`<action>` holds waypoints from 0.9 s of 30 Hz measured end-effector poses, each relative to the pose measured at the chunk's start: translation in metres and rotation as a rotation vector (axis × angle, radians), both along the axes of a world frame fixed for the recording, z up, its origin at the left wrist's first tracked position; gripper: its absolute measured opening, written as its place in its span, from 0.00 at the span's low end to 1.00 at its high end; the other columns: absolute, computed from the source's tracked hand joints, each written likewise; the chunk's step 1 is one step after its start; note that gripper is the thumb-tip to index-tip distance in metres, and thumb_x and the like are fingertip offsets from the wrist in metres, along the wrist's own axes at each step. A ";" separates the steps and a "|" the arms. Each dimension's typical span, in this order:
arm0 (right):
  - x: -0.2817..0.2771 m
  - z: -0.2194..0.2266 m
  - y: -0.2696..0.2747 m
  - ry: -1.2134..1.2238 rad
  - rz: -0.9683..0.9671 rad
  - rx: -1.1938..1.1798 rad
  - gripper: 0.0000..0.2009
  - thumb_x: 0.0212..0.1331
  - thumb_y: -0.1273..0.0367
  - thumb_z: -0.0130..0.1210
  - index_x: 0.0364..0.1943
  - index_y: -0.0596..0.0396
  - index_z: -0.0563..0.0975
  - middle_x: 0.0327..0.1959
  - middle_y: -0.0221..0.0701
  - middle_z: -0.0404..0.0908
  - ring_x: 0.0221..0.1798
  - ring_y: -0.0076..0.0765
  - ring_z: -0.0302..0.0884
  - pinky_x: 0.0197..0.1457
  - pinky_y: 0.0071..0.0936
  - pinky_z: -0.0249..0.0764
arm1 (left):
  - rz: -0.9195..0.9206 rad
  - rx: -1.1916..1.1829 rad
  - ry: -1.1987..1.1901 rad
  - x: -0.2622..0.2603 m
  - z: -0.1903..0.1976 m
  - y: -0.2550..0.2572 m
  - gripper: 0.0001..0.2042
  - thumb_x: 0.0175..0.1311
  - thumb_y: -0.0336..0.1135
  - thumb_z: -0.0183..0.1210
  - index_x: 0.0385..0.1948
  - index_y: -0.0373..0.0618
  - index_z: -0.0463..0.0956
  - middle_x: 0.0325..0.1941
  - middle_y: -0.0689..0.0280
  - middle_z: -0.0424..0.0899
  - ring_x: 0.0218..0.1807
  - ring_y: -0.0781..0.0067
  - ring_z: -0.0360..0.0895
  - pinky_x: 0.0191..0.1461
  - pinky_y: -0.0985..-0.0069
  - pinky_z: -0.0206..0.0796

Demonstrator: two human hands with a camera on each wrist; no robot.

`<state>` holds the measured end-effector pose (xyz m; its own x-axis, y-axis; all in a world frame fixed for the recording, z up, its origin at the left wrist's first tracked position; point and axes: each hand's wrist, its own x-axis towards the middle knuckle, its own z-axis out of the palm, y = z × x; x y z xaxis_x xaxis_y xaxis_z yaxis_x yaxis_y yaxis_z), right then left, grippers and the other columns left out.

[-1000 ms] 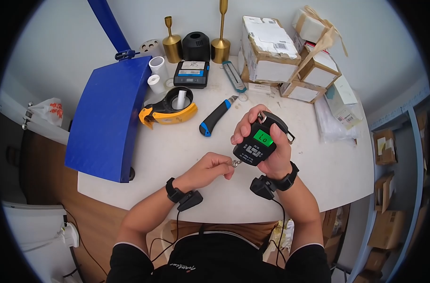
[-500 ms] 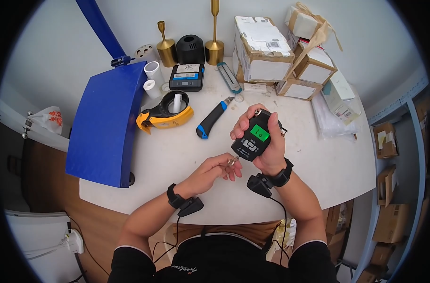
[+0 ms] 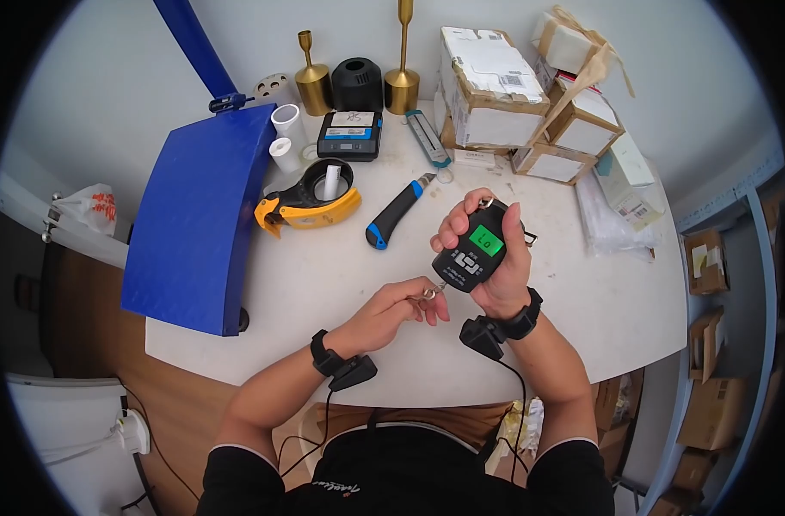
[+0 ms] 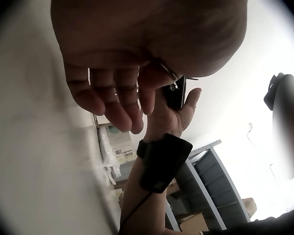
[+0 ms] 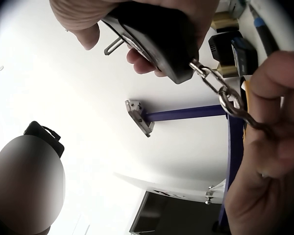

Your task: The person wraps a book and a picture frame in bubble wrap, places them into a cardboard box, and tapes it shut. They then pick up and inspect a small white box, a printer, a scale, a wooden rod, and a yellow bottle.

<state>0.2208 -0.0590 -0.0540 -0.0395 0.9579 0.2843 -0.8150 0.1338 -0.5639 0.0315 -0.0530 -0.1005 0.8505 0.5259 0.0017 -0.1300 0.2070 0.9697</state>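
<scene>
My right hand (image 3: 509, 279) grips a black digital hanging scale (image 3: 464, 269) above the table, thumb along one side and fingers round the other. Its green display (image 3: 486, 241) is lit and reads "Lo". From the scale's lower end runs a short metal chain (image 5: 216, 80) to a hook (image 5: 231, 106). My left hand (image 3: 390, 313) pinches that hook between thumb and forefinger, and its other fingers (image 4: 104, 95) are loosely extended. In the right wrist view the chain stretches between the scale and the left hand. The hook's tip is hidden in the pinch.
Beyond the hands lie a utility knife (image 3: 398, 213) and a yellow-black tape dispenser (image 3: 309, 205). A blue stand (image 3: 194, 224) occupies the table's left. A label printer (image 3: 349, 138), brass candlesticks (image 3: 314, 86) and taped boxes (image 3: 500, 125) line the back.
The left hand's fingers have loosened from a tighter curl and spread, with the hook still pinched. The right hand keeps hold of the scale, which has tilted slightly. The head view has shifted a little.
</scene>
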 end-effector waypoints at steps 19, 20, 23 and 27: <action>-0.011 -0.032 0.000 -0.186 0.149 -0.207 0.25 0.71 0.43 0.47 0.48 0.52 0.70 0.40 0.33 0.78 0.57 0.39 0.74 0.56 0.34 0.78 | 0.062 -0.197 -0.110 -0.005 0.001 0.002 0.23 0.60 0.36 0.51 0.59 0.40 0.68 0.47 0.58 0.82 0.39 0.71 0.78 0.43 0.77 0.70; -0.014 -0.033 -0.002 -0.185 0.155 -0.213 0.25 0.71 0.43 0.47 0.48 0.52 0.70 0.40 0.33 0.78 0.57 0.39 0.74 0.56 0.34 0.78 | 0.084 -0.242 -0.095 -0.005 0.002 0.000 0.21 0.64 0.39 0.52 0.57 0.40 0.69 0.46 0.57 0.83 0.34 0.73 0.77 0.36 0.79 0.68; -0.019 -0.033 -0.005 -0.214 0.173 -0.237 0.26 0.70 0.43 0.49 0.49 0.53 0.70 0.40 0.34 0.78 0.56 0.38 0.75 0.56 0.34 0.78 | 0.118 -0.253 -0.063 -0.006 -0.004 0.000 0.18 0.68 0.43 0.55 0.52 0.41 0.72 0.43 0.59 0.84 0.25 0.78 0.74 0.27 0.84 0.63; -0.023 -0.035 -0.009 -0.340 0.187 -0.251 0.27 0.68 0.42 0.52 0.50 0.53 0.70 0.41 0.33 0.78 0.53 0.36 0.76 0.56 0.34 0.78 | 0.198 -0.238 0.045 -0.005 -0.005 -0.002 0.11 0.71 0.41 0.58 0.43 0.42 0.76 0.33 0.64 0.86 0.21 0.86 0.68 0.23 0.87 0.58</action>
